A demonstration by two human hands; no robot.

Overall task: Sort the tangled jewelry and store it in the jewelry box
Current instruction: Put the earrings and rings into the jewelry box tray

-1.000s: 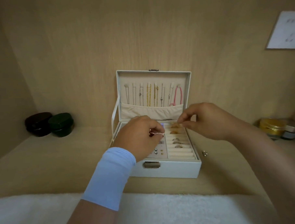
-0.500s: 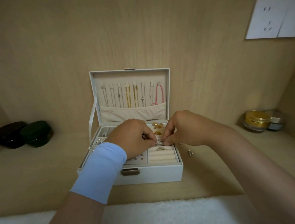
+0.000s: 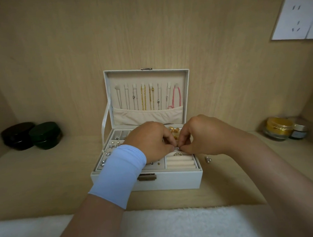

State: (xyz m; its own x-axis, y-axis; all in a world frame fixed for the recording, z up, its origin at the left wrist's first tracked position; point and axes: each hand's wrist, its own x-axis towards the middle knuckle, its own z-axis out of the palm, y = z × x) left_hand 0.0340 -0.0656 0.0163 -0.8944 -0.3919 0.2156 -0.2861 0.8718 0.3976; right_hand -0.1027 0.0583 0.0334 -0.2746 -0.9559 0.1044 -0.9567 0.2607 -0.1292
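Pinching a small silver ring (image 3: 176, 148) between the fingertips of both hands, you work over the ring-roll section at the right of the open white jewelry box (image 3: 172, 180), which sits on a pale wooden shelf (image 3: 47, 177). Your left hand (image 3: 149, 141), with a light blue wrist sleeve (image 3: 121, 171) behind it, has its fingers curled tight, thumb and forefinger closed on the ring. Your right hand (image 3: 203, 136) meets it from the other side, fingertips closed on the same piece; how much of the ring each hand holds cannot be told, as it is tiny and partly hidden.

Just in front of the pinched ring, another ring (image 3: 178, 154) is seated in the cream ring rolls (image 3: 180, 162). Gold pieces (image 3: 174, 131) lie in the rolls behind your fingers. Silver earrings and studs (image 3: 114, 145) fill the small compartments at the left of the tray.

In the raised lid (image 3: 146, 77), silver and gold chains (image 3: 143, 97) hang from a row of hooks, their ends tucked into a fabric pocket (image 3: 146, 116); a pink cord (image 3: 176, 97) hangs at the far right.

One small silver piece (image 3: 207, 159) lies on the shelf just right of the box. Two dark round cases (image 3: 31, 135) sit at far left, touching each other; a gold-lidded jar (image 3: 277, 129) and a smaller jar (image 3: 299, 131) stand at far right. White fleecy fabric (image 3: 174, 225) covers the near edge.
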